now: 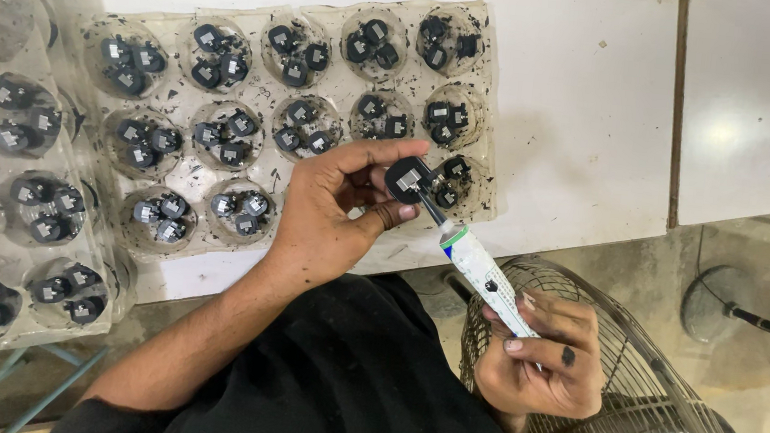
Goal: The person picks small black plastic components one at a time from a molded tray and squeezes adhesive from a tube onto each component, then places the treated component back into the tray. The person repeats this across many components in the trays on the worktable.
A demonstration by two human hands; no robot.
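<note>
Pinching black part (pixel 407 178) between left hand (pixel 333 216) fingers, tube (pixel 483 275) nozzle touching it

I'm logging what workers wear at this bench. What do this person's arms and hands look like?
Both forearms are bare, no gloves and no watch in view. The left hand wears a dark ring on one finger. The right hand has a small dark mark on one finger. A black garment covers the torso.

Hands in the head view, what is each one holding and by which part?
Left hand pinches a small black round part by its rim; right hand grips the white tube at its rear end.
</note>
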